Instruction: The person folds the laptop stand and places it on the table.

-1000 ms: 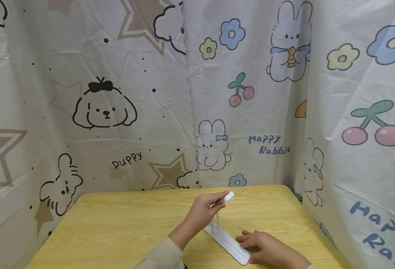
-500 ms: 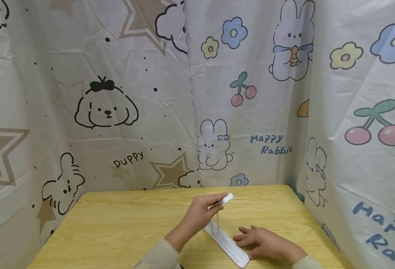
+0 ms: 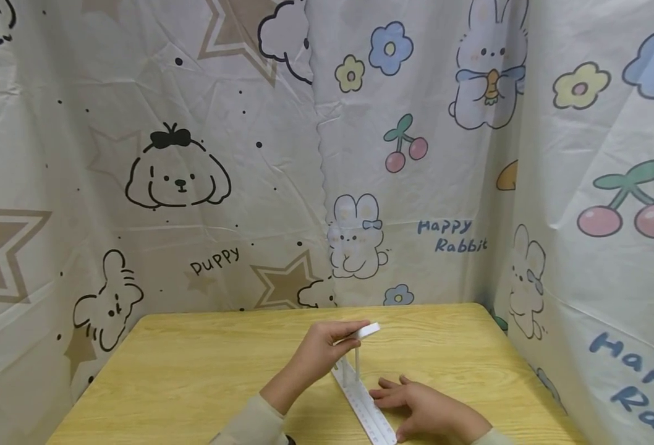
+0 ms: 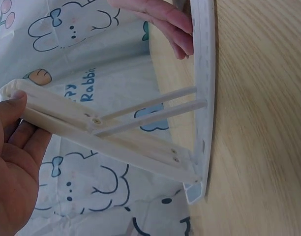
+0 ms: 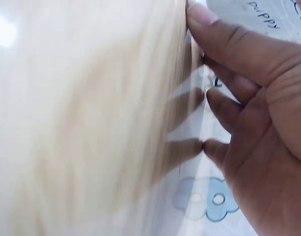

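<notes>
A white folding stand stands on the table, its long flat base [image 3: 363, 405] slanting toward the near side. Its upper arm [image 4: 91, 141] is hinged near one end of the base and raised at an angle. Two thin struts [image 4: 160, 115] run between arm and base. My left hand [image 3: 316, 351] pinches the arm's raised end [image 3: 368, 332] between thumb and fingers. Beside the base's near half, my right hand [image 3: 424, 409] rests low with fingers spread and loosely bent. In the left wrist view its fingertips [image 4: 182, 46] lie at the base's edge; whether they press it is unclear.
The wood-grain table [image 3: 221, 358] extends left and right of the stand. A cream curtain [image 3: 238, 204] printed with puppies, rabbits and cherries hangs behind it, and another stretch [image 3: 627, 278] closes in at the right side.
The base has turned a little, its near end moving left and nearer. My right hand has moved left alongside it. My left hand, still gripping the arm, has shifted slightly left.
</notes>
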A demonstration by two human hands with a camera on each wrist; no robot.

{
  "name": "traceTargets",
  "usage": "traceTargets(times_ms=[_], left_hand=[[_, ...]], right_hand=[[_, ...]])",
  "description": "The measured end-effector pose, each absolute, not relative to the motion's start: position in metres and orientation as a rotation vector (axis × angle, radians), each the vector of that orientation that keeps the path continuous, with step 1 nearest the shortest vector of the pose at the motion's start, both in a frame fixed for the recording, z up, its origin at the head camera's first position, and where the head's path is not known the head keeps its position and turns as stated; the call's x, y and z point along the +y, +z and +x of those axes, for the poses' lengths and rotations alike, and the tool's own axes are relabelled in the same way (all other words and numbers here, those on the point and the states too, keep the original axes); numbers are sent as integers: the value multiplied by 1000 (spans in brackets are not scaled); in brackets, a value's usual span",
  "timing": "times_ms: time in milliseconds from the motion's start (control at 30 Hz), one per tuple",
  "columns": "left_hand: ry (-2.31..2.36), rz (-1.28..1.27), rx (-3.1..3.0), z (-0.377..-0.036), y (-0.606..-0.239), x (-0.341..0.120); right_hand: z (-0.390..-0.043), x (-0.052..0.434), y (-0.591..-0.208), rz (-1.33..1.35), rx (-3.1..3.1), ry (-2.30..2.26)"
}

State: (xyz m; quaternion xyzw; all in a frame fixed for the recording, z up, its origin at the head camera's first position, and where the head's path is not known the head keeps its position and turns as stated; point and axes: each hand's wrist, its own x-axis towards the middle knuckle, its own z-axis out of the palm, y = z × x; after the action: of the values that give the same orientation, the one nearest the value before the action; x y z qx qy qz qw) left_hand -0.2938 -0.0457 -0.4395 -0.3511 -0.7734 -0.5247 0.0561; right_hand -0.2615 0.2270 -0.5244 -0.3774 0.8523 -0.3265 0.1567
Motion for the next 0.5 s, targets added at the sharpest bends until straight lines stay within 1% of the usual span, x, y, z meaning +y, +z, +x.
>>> traceTargets(times_ms=[300,500], left_hand=[[-1897,-1005,-2317,-295,-440,-62],[-1946,-971,-2333,-296,-442,-74]], right_hand=[[-248,191,-527,-903,2527,-973],[-242,164,-528,-890,2594,-968]])
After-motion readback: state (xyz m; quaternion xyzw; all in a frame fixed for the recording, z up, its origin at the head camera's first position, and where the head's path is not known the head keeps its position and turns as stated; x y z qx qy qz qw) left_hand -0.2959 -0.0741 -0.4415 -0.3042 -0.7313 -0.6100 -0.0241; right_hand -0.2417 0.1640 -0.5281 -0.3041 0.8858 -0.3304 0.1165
